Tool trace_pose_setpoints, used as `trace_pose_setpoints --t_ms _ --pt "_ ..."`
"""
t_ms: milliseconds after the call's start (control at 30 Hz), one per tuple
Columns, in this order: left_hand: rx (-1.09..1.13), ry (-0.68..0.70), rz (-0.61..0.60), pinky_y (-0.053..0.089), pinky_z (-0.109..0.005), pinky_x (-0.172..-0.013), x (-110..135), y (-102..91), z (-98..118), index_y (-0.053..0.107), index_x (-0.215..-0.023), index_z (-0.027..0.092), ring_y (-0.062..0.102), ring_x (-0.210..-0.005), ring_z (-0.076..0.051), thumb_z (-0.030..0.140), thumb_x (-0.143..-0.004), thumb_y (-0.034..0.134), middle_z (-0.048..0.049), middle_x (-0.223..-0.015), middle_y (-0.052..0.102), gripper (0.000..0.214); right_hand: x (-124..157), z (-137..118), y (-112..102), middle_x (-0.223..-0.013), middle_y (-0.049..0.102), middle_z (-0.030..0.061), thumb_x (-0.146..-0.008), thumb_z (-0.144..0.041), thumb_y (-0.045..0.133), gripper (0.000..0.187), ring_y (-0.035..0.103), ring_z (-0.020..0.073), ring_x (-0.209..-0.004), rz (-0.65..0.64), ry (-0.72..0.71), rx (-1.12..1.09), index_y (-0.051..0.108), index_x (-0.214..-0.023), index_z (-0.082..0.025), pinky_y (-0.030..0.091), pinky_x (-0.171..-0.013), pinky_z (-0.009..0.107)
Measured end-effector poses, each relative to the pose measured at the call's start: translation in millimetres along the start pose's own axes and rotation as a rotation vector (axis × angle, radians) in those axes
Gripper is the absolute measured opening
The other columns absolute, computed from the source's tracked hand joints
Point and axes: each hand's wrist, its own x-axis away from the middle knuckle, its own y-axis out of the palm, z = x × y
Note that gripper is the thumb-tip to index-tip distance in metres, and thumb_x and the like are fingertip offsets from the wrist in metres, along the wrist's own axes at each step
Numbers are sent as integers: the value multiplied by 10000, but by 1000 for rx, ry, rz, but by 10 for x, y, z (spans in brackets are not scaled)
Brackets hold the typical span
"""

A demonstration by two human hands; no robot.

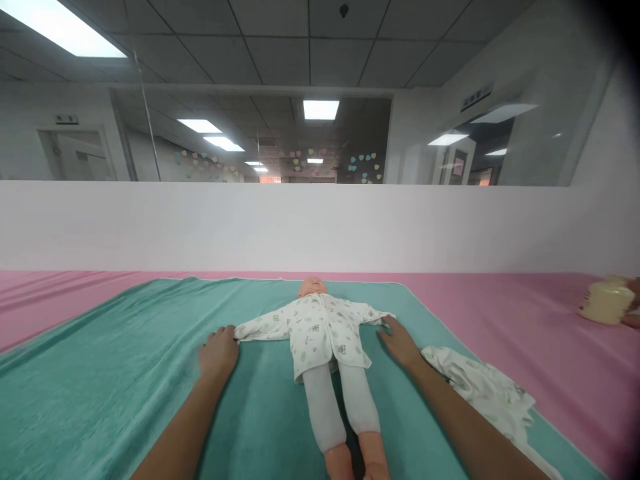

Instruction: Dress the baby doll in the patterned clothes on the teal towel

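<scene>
A baby doll [313,287] lies on its back on a teal towel [125,353], head away from me. Its white printed shirt [310,333] is spread with both sleeves stretched out sideways, and the front looks unfastened low down. White leggings [320,407] cover its legs to about the shins. My left hand [219,350] is closed at the cuff of the sleeve on the left, gripping its end. At the cuff of the other sleeve, my right hand [401,341] pinches the fabric with thumb and fingers. The doll's own hands are hidden.
A crumpled white printed garment [485,387] lies beside my right forearm. Pink cloth [530,320] shows around the towel. At the far right, another person's hand [634,303] holds a pale yellow container [605,300]. A white wall [320,227] with windows stands behind.
</scene>
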Motion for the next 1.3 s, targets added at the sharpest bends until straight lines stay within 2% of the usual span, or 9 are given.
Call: trace_pose_setpoints --t_ms 100,167,300,467,633,800,1000,1133,1300 --pt "95 -121 11 416 -411 -712 -5 -23 -85 569 -1057 187 563 -980 -322 221 -858 277 -152 -1077 613 355 49 -77 33 -1463 272 89 -788 -343 447 534 217 249 -1348 18 -56 49 450 -1285 -148 228 -1079 391" --pt "160 -220 15 421 -411 -689 8 -37 -90 549 -1091 169 593 -922 -332 323 -883 250 -171 -1018 634 396 29 -114 14 -1474 248 72 -811 -349 430 516 223 236 -1345 48 -50 59 437 -1295 -169 239 -1071 364" --pt "339 -231 -38 417 -432 -696 33 -23 -30 554 -1073 157 600 -867 -358 547 -827 338 -165 -884 653 510 -179 -40 -114 -1223 532 193 -842 -442 360 516 498 305 -1132 70 217 43 509 -1202 -104 404 -890 401" --pt "674 -176 19 437 -298 -629 -3 64 -48 570 -1032 173 599 -703 -207 423 -781 471 -34 -719 614 368 -458 185 -237 -859 653 179 -720 -581 472 477 596 365 -866 6 368 -9 645 -878 -166 415 -728 473" --pt "1335 -294 159 455 -223 -590 -22 72 -59 584 -1021 174 562 -626 -121 356 -688 620 31 -642 567 382 -531 292 -228 -816 669 85 -651 -516 564 370 608 260 -749 -55 247 -218 652 -820 -200 436 -673 366" --pt "1590 -315 85 461 -198 -544 -60 41 -65 566 -1107 213 554 -600 -88 218 -673 671 21 -750 602 447 -534 412 -230 -846 674 50 -712 -508 519 432 614 182 -733 -70 119 -469 613 -980 -182 467 -647 272" --pt "1485 -373 123 477 -199 -552 -158 40 -210 555 -1163 218 585 -647 -96 177 -696 641 -36 -971 631 477 -599 597 -179 -970 630 119 -759 -423 422 436 595 224 -827 155 200 -421 533 -1066 -134 472 -698 325" --pt "1086 -406 108 510 -304 -673 -126 44 -197 450 -1299 180 622 -766 -185 104 -698 554 -90 -1058 632 615 -545 592 -203 -1031 584 149 -638 -231 489 346 529 307 -961 242 205 -230 591 -957 -143 406 -836 428" --pt "495 -140 309 376 -399 -979 63 2 94 410 -1326 127 476 -1151 -295 163 -757 486 -150 -1312 447 575 -318 186 -190 -1361 395 106 -727 -160 423 458 323 291 -1250 273 -84 -30 527 -1173 -175 260 -1023 421"
